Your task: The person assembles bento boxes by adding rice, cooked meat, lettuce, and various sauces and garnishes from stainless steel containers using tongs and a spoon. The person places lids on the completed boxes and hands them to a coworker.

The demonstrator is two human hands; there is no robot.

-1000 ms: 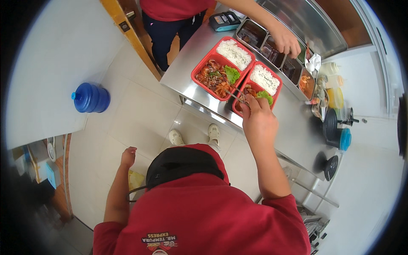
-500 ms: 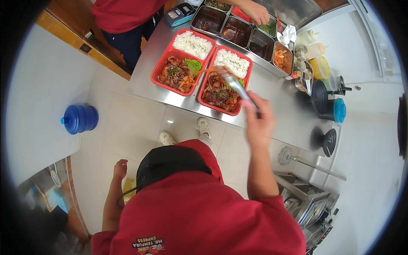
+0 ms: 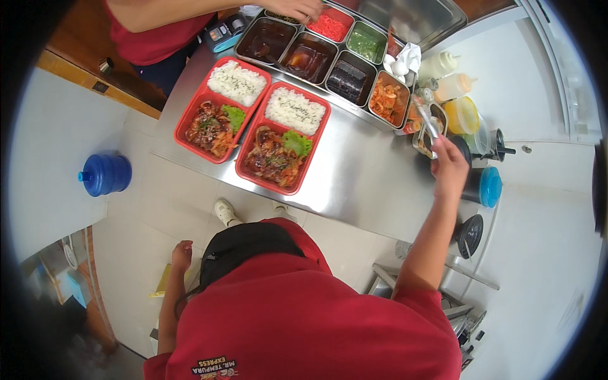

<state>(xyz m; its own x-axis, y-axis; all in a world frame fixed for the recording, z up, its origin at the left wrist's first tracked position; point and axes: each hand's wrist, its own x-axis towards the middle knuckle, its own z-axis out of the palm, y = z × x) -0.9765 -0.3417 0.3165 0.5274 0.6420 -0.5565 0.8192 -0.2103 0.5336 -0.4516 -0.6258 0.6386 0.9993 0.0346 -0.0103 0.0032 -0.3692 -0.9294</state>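
My right hand (image 3: 451, 166) is closed around metal tongs (image 3: 429, 119), held over a small metal container (image 3: 420, 145) at the right end of the counter. Beside the tongs is a steel pan of kimchi (image 3: 387, 101). To the left on the counter sit two red bento boxes, a left one (image 3: 182, 137) and a right one (image 3: 310, 166). Each holds white rice, glazed meat with sesame, a lettuce leaf and some kimchi. My left hand (image 3: 182, 254) hangs low by my side, fingers curled, with nothing visible in it.
A co-worker's hand (image 3: 297, 9) reaches over the pan of red strips (image 3: 329, 26). Pans of dark sauce (image 3: 265, 41) and chopped greens (image 3: 366, 44) line the back. Squeeze bottles (image 3: 453, 87) stand right; a card terminal (image 3: 226, 33) is far left. A blue water jug (image 3: 106, 175) is at the left.
My right hand has carried the tongs from above the right bento box to the right, over the small container. The co-worker's hand has moved left, from the greens to the red strips.
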